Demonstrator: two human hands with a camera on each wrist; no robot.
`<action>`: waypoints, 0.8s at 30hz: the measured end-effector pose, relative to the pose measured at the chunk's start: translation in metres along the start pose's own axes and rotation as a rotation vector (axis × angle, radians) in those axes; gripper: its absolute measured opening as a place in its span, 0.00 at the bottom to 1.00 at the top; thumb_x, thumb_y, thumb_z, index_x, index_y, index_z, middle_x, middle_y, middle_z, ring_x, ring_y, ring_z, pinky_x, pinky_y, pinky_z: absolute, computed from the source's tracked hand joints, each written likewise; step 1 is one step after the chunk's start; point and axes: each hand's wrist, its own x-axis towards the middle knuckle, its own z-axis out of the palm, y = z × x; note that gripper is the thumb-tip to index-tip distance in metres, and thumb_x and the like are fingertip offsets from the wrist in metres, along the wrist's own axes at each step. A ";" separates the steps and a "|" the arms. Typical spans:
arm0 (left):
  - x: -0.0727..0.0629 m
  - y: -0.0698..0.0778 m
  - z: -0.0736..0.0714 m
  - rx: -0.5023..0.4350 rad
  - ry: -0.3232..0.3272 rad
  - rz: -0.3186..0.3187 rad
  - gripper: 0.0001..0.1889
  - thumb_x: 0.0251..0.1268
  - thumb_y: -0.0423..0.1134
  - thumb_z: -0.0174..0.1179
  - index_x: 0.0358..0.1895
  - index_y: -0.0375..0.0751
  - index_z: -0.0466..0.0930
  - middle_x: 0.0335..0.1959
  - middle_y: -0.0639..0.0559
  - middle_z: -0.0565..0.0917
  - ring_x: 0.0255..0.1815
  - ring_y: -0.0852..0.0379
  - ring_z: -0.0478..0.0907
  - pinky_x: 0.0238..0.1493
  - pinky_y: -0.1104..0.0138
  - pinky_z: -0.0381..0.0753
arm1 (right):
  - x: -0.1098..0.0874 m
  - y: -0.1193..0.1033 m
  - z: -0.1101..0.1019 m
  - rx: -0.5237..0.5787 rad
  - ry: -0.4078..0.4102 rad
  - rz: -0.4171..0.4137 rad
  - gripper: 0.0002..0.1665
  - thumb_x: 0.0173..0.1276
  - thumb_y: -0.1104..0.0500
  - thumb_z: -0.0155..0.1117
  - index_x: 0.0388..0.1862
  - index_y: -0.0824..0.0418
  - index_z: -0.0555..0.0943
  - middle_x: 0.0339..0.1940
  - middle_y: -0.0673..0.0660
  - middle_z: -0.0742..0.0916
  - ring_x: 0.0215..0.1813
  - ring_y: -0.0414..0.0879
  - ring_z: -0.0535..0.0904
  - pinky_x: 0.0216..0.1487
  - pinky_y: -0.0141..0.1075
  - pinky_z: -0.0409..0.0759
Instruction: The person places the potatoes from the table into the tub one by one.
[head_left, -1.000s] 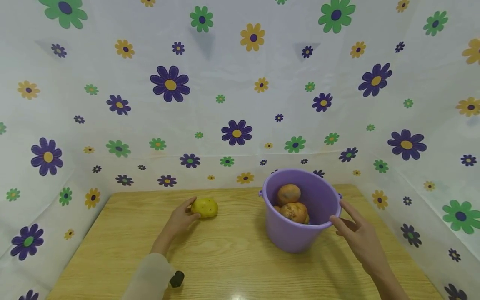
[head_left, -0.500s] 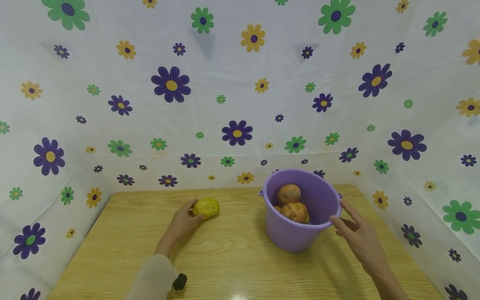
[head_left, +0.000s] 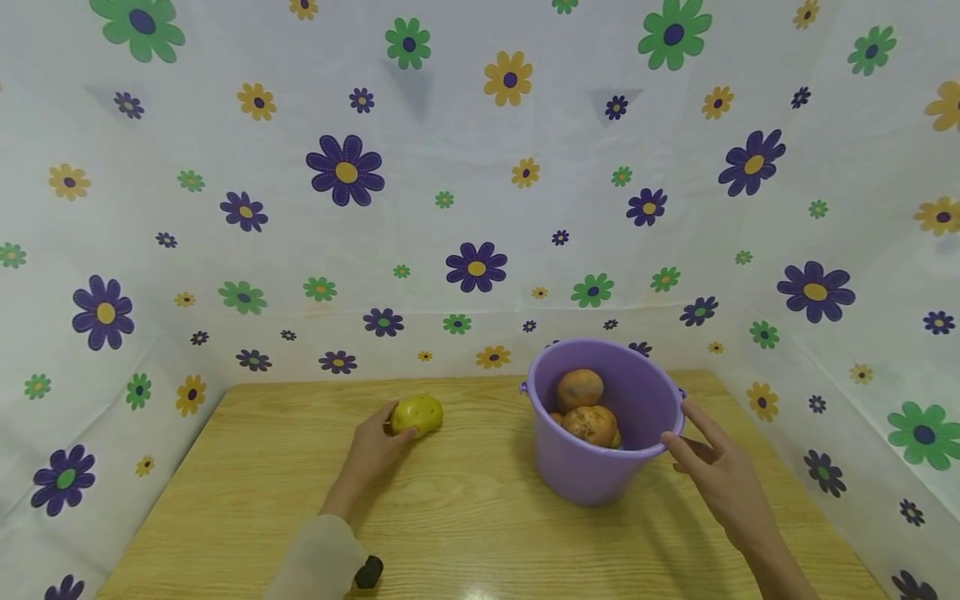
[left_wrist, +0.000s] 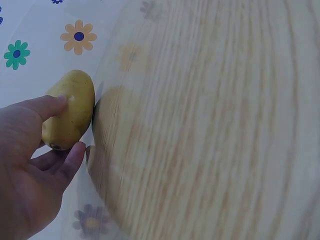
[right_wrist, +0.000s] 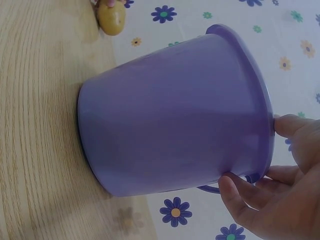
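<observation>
My left hand (head_left: 373, 446) grips a yellow potato (head_left: 418, 415), thumb on one side and fingers on the other. In the left wrist view, the potato (left_wrist: 74, 112) is close over the wooden surface. A purple bucket (head_left: 585, 475) stands upright at the right, with several brownish potatoes (head_left: 589, 425) inside. My right hand (head_left: 723, 475) holds the bucket at its right rim. Seen from the right wrist, the thumb meets the rim while the fingers (right_wrist: 232, 195) lie against the outer wall, near the handle's pivot.
A light wooden table (head_left: 457, 533) lies under everything. White cloth with printed flowers (head_left: 480, 200) encloses the back and both sides. A small black object (head_left: 369, 572) is at the left cuff (head_left: 318, 558).
My left hand has shifted a little to the right with the yellow potato. My right hand and the bucket have stayed in place.
</observation>
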 end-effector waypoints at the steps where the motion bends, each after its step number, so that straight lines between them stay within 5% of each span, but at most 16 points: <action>1: -0.001 0.001 0.000 0.000 0.007 -0.002 0.37 0.71 0.39 0.68 0.75 0.26 0.63 0.66 0.28 0.76 0.66 0.36 0.75 0.68 0.45 0.74 | 0.000 0.000 0.000 0.001 0.000 0.001 0.38 0.80 0.56 0.61 0.83 0.61 0.60 0.82 0.67 0.63 0.53 0.20 0.77 0.45 0.28 0.85; 16: -0.006 0.012 -0.006 -0.111 0.035 -0.100 0.37 0.69 0.42 0.68 0.75 0.28 0.66 0.67 0.29 0.76 0.62 0.37 0.79 0.62 0.49 0.81 | 0.000 0.001 0.000 -0.003 -0.005 0.010 0.39 0.80 0.56 0.62 0.84 0.60 0.59 0.82 0.67 0.62 0.54 0.22 0.78 0.46 0.27 0.84; 24: -0.012 0.032 -0.021 -0.120 0.034 -0.079 0.35 0.70 0.45 0.68 0.74 0.29 0.68 0.65 0.29 0.78 0.59 0.37 0.80 0.56 0.53 0.85 | 0.000 0.001 0.000 0.006 -0.002 0.006 0.39 0.80 0.57 0.61 0.83 0.61 0.59 0.82 0.67 0.62 0.53 0.20 0.77 0.45 0.27 0.84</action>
